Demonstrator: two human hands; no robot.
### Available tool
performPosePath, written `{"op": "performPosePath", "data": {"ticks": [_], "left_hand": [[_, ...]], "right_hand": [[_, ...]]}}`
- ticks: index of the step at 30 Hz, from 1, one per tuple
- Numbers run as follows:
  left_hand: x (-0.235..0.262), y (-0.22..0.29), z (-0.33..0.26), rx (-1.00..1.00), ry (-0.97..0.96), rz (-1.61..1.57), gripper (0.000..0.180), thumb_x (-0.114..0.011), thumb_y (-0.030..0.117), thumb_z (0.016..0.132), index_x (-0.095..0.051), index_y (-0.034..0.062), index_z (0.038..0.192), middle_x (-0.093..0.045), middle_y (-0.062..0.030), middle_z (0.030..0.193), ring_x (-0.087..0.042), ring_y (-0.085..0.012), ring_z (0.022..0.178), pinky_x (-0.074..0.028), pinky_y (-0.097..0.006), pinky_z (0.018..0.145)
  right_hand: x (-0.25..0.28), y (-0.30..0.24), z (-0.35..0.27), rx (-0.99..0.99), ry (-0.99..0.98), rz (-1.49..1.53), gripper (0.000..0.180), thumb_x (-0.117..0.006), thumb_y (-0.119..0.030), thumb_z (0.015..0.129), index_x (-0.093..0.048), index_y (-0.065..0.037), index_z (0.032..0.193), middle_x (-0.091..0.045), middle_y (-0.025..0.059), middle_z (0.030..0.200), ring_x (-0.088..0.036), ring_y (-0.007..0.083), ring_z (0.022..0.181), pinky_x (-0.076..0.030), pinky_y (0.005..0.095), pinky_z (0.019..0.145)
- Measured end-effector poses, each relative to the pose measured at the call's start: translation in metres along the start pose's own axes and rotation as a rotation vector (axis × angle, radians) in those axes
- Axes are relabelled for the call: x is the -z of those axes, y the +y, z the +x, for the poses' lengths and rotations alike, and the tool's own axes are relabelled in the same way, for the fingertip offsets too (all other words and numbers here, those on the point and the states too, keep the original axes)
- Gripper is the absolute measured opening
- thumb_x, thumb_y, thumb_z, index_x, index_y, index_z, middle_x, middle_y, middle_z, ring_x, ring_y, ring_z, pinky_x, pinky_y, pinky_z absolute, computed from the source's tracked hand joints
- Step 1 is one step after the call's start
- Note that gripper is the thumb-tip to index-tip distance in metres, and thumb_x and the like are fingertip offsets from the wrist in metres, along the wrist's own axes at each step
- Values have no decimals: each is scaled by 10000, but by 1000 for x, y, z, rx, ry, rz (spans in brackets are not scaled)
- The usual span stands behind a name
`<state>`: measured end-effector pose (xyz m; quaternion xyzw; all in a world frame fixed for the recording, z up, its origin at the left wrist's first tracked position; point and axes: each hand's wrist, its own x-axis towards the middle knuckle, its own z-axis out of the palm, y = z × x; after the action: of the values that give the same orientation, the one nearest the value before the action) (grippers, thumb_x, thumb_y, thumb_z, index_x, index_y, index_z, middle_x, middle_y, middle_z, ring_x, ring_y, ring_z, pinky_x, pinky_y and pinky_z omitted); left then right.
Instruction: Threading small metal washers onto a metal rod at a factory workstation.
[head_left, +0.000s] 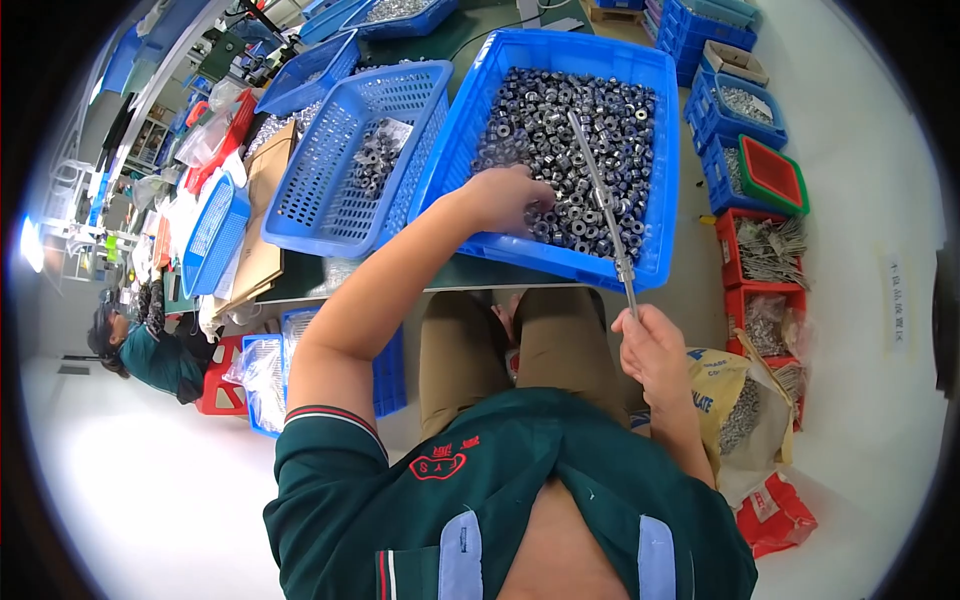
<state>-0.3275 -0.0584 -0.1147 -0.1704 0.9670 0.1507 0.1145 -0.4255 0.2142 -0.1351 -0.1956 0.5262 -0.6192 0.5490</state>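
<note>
A large blue plastic bin stands on the table in front of me, filled with small ring-shaped metal parts with holes through them. My left hand reaches over the bin's near left side, down among the parts. Its fingers bend downward, partly hidden and blurred, so what they hold cannot be seen. In my right hand, below the bin's near right corner, a thin metal rod is gripped by its lower end. The rod slants up over the parts, with thicker metal sections along its length. My right fingers are closed around it.
Left of the bin sits a lighter blue perforated basket with some metal parts and a paper slip. Beyond lie cardboard and another blue basket. Stacked bins and a sack line my right. A person sits far left.
</note>
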Motion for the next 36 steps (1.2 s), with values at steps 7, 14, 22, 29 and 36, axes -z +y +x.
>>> {"op": "performPosePath", "data": {"ticks": [7,14,22,29,36], "left_hand": [[3,-4,5,-47,-79,93,363,-722,159,603,-615,173,949,-582,-131,903,-583,-326,860,-465,-413,730],[-6,-7,10,-60,-102,74,241,-646,119,606,-629,127,846,-618,-134,782,-599,-322,790,-462,-413,679],[-7,-20,10,-48,-171,-100,220,-627,108,594,-620,95,814,-606,-98,720,-597,-249,698,-466,-360,616],[10,-33,9,203,-164,-1211,172,-635,-2,663,-579,68,810,-604,-18,756,-589,-115,663,-488,-230,564],[16,-41,20,-102,158,-2224,139,-598,-8,765,-562,52,885,-580,-95,856,-550,-220,764,-460,-199,516]], "right_hand": [[-1,-2,4,-25,-19,29,178,-499,-199,924,-515,-34,857,-356,-72,540,-295,5,431,-238,161,405],[5,0,-1,-24,-17,34,157,-499,-178,917,-515,-36,852,-358,-68,551,-300,6,438,-243,160,409],[7,0,0,-19,-15,44,158,-506,-177,915,-515,-30,856,-356,-67,549,-304,5,438,-251,158,408],[8,0,3,-6,-19,46,156,-507,-173,913,-518,-28,858,-355,-70,548,-293,2,425,-246,157,397],[3,-1,4,-20,-44,35,141,-504,-156,910,-518,-25,862,-358,-69,553,-290,2,426,-244,159,397]]}}
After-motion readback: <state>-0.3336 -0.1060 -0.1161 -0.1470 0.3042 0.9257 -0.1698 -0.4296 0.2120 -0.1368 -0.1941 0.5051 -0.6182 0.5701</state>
